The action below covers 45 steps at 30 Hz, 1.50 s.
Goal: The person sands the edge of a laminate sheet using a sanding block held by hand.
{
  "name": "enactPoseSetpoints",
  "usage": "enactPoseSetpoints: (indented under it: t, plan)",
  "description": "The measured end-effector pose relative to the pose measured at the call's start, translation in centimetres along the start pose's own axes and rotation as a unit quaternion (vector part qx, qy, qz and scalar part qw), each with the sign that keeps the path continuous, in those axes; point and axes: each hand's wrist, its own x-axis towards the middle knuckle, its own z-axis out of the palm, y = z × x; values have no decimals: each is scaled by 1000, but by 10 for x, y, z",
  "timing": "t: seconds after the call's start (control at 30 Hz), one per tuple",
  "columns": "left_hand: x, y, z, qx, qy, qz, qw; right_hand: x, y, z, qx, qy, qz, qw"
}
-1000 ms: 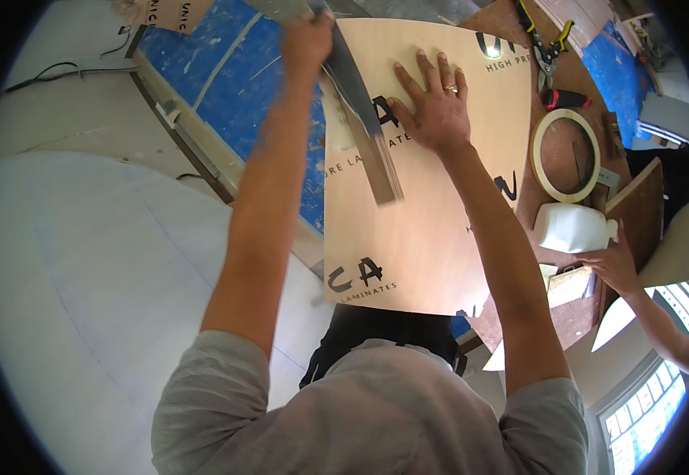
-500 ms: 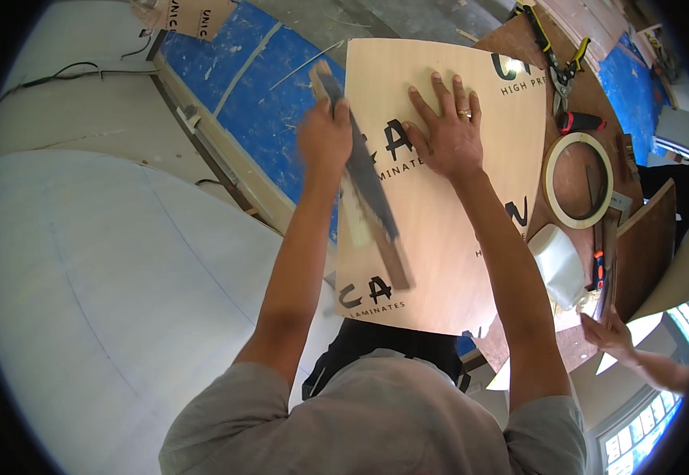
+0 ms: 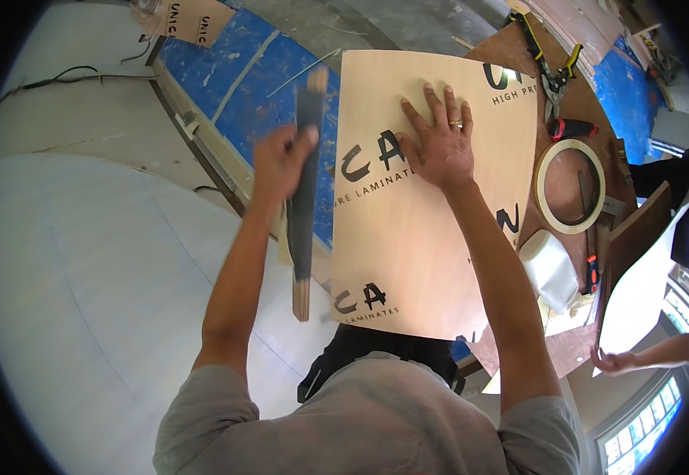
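Observation:
A pale wood-coloured laminate sheet (image 3: pixel 392 245) with dark printed lettering lies in front of me. My right hand (image 3: pixel 442 150) rests flat on its upper part, fingers spread, a ring on one finger. In my left hand (image 3: pixel 285 158) is a long sanding block (image 3: pixel 305 214), a wooden strip with a dark grey abrasive-looking face. My fingers close around its middle, slightly blurred by motion. The block stands off the sheet's left edge, with a narrow gap between them.
On the brown board at right lie yellow-and-black snips (image 3: pixel 552 75), a red-and-black handle (image 3: pixel 572 129), a tape roll (image 3: pixel 543 186) and a white plastic jug (image 3: pixel 548 269). Another person's hand (image 3: pixel 617 362) touches a white sheet (image 3: pixel 635 301). Blue floor covering (image 3: pixel 237 75) spreads at far left.
My left hand has swung the sanding block left, from over the laminate's left edge to beside it. My right hand stays flat on the sheet. The other person's hand has moved lower, onto a white sheet.

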Motion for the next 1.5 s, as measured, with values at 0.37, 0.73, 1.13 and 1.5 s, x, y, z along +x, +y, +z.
enactPoseSetpoints:
  t: [0.37,0.73,1.13,1.5]
  plan:
    - [8,-30,68,70,15,252,965,-4,7,-1,-32,19,-10,999]
    - [103,-29,53,45,-13,284,958,0,1,3,-30,12,-11,999]
    - [84,-58,63,-3,-29,231,972,-2,2,-2,-23,13,-21,999]
    - [-1,-72,54,-148,-22,279,948,-3,-1,-3,-22,10,-9,1000]
